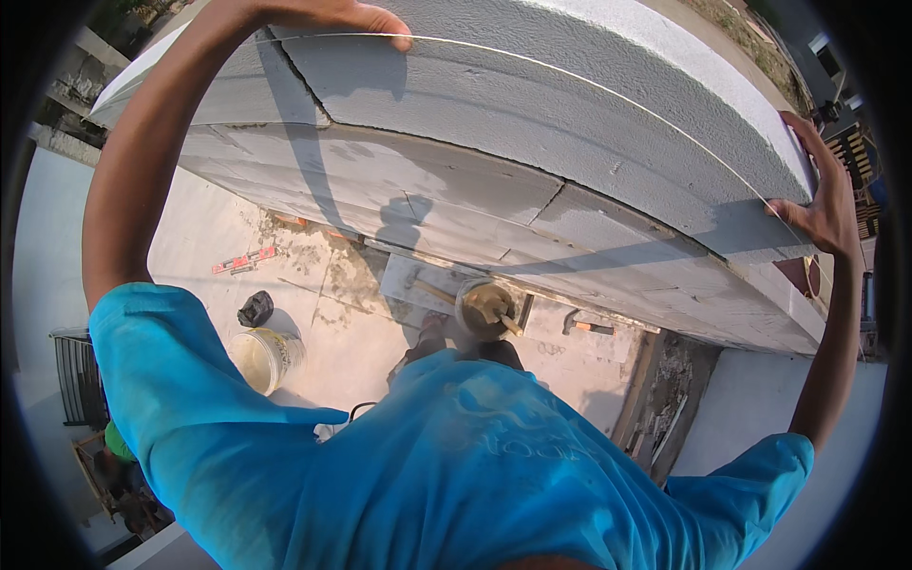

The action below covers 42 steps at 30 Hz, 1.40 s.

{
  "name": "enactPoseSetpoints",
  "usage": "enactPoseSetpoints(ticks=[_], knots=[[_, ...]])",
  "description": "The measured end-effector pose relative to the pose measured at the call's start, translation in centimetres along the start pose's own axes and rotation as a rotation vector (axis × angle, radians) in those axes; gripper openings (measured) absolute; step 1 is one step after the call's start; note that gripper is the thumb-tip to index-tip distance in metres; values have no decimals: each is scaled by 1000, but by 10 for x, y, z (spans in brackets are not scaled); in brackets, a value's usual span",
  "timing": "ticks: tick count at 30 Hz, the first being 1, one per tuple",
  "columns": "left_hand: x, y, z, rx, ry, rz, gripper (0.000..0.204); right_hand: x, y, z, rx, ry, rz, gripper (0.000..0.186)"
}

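Note:
A long grey aerated concrete block (551,123) lies on the top course of a block wall (456,176). My left hand (351,19) rests over its upper edge near the left end, thumb down on the front face; the other fingers are out of sight. At the far right end, my right hand (825,204) grips the block, fingers over the top and thumb against the face. A thin white string (608,87) runs along the front, passing by both thumbs. A dark joint (299,76) separates this block from its left neighbour.
Below, a bucket of mortar (484,309) stands at the wall's foot, with a hammer (586,325) to its right. Left of my feet are a whitish bucket (266,361), a black crumpled bag (255,309) and a red tool (245,260) on the floor.

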<state>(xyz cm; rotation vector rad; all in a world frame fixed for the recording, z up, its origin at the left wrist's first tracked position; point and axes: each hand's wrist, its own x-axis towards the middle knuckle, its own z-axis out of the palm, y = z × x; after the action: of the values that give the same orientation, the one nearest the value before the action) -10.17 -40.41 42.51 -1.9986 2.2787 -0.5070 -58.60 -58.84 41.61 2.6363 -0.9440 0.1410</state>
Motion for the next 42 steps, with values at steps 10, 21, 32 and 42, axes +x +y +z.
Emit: enactPoseSetpoints(ticks=[10,21,32,42], knots=[[-10,-1,11,58,17,-5,96,-12,-5,7,114,-49,22,108],[-27,-80,51,56,48,196,117,-48,-30,-26,79,59,-82,91],[-34,-72,46,21,-83,102,112,-43,-6,15,328,113,-89,85],[-33,-67,42,21,69,201,105,-43,-17,5,113,67,36,87]])
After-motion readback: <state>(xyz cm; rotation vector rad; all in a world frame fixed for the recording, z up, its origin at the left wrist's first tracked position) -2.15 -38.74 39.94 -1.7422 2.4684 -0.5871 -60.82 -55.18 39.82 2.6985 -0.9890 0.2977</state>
